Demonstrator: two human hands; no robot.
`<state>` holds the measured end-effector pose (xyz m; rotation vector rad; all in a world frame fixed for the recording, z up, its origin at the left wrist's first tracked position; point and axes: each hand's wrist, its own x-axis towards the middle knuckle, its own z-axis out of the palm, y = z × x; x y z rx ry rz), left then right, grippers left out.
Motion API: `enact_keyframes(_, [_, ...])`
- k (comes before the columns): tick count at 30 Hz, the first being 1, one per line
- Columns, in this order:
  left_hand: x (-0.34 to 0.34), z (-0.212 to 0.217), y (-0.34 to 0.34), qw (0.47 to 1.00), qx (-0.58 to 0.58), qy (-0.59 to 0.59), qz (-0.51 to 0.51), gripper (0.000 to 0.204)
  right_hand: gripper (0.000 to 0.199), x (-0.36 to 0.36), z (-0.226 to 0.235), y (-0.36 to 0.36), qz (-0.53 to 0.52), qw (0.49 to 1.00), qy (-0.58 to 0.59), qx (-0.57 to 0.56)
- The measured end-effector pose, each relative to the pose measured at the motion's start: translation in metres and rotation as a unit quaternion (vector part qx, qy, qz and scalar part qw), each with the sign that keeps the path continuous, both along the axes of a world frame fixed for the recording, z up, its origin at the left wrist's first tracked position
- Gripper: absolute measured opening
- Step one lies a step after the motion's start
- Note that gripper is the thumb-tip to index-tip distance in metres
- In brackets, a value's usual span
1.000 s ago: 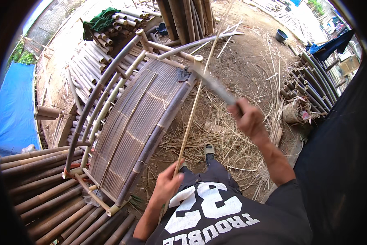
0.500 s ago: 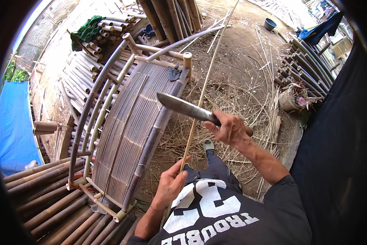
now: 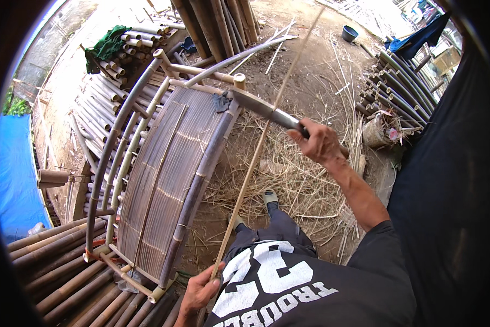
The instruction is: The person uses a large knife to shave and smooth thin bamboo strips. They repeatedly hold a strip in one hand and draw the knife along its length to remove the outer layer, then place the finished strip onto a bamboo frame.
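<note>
Nearest, at the lower edge, the left hand (image 3: 198, 291) is curled shut around the bottom end of a long thin bamboo strip (image 3: 256, 150), its fingertips hidden behind the strip and its wrist cut off by the frame. From that hand the strip rises away and to the right, crossing in front of the knife blade and running out of view at the top. Just right of the left hand lies the person's dark shirt (image 3: 310, 289) with pale print, and beyond it two shoes (image 3: 270, 197) stand on a heap of straw-like shavings (image 3: 288, 174). Farther up, the right hand (image 3: 321, 143) is clenched on the handle of a large knife (image 3: 264, 109); the handle itself is almost wholly hidden in the fist, and the blade points left toward the strip. Left of both hands lies a curved bamboo seat frame (image 3: 163, 174) of fine slats. Beyond it are stacked bamboo poles (image 3: 100, 109), a green cloth (image 3: 107, 46) and, far off, a small dark bucket (image 3: 349, 34), hard to make out.
</note>
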<state>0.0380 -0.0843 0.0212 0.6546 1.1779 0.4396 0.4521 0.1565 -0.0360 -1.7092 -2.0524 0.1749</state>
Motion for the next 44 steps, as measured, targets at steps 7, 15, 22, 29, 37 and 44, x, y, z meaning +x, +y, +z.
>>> enact_keyframes(7, [-0.028, -0.021, -0.043, 0.997, -0.044, -0.048, 0.034, 0.043, 0.064, 0.069, 0.021, 0.031, -0.138, 0.989, -0.014, -0.049])
enact_keyframes(15, [0.081, -0.039, 0.096, 0.990, 0.136, -0.038, 0.029, 0.030, 0.055, -0.087, 0.014, -0.068, 0.104, 0.990, 0.094, -0.015])
enact_keyframes(22, [0.104, -0.029, 0.119, 0.987, 0.145, -0.073, 0.015, 0.036, 0.060, -0.092, -0.002, -0.080, 0.077, 0.993, 0.074, 0.056])
enact_keyframes(29, [0.078, -0.027, 0.066, 0.988, 0.112, -0.107, -0.015, 0.037, 0.059, -0.027, 0.000, -0.044, -0.060, 0.991, 0.109, -0.051])
enact_keyframes(37, [0.027, -0.014, 0.005, 0.995, 0.076, -0.058, -0.010, 0.039, 0.062, 0.024, 0.018, -0.018, -0.056, 0.998, 0.007, 0.013])
enact_keyframes(44, [-0.018, -0.010, -0.046, 0.998, 0.034, -0.045, -0.010, 0.042, 0.075, 0.074, 0.020, 0.017, -0.106, 0.985, 0.135, -0.012])
